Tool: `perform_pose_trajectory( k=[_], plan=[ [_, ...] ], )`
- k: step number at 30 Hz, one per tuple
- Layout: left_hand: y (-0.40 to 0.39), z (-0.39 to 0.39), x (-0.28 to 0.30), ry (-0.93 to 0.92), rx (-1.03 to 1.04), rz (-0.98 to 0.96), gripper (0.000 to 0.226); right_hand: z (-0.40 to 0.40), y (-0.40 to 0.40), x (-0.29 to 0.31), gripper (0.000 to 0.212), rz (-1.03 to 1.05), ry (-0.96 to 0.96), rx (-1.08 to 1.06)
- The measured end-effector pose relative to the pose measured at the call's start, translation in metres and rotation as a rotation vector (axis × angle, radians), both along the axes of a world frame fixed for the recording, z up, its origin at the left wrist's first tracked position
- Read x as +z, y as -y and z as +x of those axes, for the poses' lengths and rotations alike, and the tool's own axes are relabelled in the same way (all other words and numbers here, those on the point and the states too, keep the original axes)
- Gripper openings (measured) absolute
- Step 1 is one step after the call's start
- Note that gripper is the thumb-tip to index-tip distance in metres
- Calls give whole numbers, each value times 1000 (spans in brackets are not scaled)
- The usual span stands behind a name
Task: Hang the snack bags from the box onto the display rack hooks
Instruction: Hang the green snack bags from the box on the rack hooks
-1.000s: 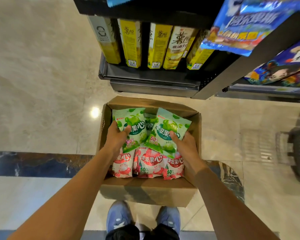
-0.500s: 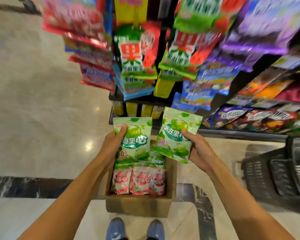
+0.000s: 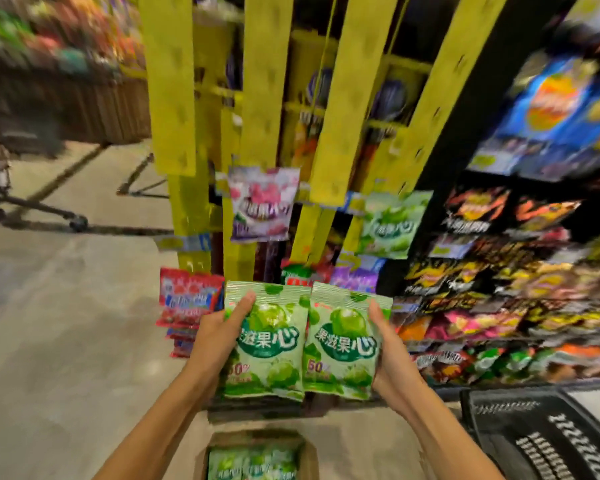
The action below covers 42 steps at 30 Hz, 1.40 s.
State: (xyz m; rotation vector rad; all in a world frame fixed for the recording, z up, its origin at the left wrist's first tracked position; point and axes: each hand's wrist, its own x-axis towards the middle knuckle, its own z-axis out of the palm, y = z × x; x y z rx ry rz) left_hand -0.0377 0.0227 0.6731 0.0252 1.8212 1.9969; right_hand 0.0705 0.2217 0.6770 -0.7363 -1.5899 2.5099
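Two green snack bags up in front of the display rack (image 3: 257, 98) now, side by side and upright, their inner edges meeting or slightly overlapping. The left hand (image 3: 219, 327) grips the left green bag (image 3: 267, 344) along its outer left edge, thumb laid across the front near the top corner, the other fingers hidden behind the pack. The right hand (image 3: 388, 344) holds the right green bag (image 3: 342, 341) by its outer right edge the same way, thumb on the front, fingers wrapped behind. Both bags sit below the rack's yellow slats, with their top seams just under the lowest hanging packs. On the rack above them, a purple-and-white bag (image 3: 262, 204) hangs over the left green bag, and a matching green hanging bag (image 3: 390, 223) hangs above and right of the right green bag. Left of the rack's base a red bag (image 3: 187, 294) hangs close beside the left hand. Straight down from the held bags, at the foot of the rack, the cardboard box (image 3: 312, 459) sits open with more green packs inside. Left of the rack the floor (image 3: 66, 323) lies open; right of it a dark shelf packed with snack bags (image 3: 499, 289) crowds in close, and a black basket (image 3: 541, 441) sits low beside the right forearm. The scene is motion-blurred, so the hooks themselves cannot be made out.
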Motion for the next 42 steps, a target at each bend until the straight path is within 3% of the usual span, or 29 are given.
perform_pose_trajectory(
  k=[3,7,10,12,16,19,21,24,27,33,37,42],
  plan=[
    [1,-2,58,-105,-46,1,42,8,-6,53,51,-16,-90,-56],
    [-4,-10,123,-228,-25,26,72,16,-15,110,46,26,-190,-111],
    [-15,-9,159,-263,-16,39,45,15,-27,132,49,45,-197,-170],
    [-24,-11,174,-259,-6,35,40,12,-37,143,47,82,-196,-180],
    [-42,-22,184,-294,-4,37,56,1,-55,155,42,173,-86,-236],
    [-56,-30,189,-303,50,36,51,-19,-85,145,103,270,13,-259],
    [-66,-35,193,-292,66,23,53,-31,-100,148,118,321,32,-220],
    [-79,-41,200,-316,90,21,60,-46,-104,178,91,388,28,-205],
    [-88,-48,205,-299,98,22,66,-72,-123,179,114,422,26,-184],
    [-105,-51,208,-304,96,7,56,-118,-160,138,133,399,68,-156],
    [-112,-52,205,-318,104,-4,72,-123,-161,130,128,388,131,-161],
    [-116,-48,204,-278,66,-2,73,-109,-148,141,117,397,174,-194]
  ],
)
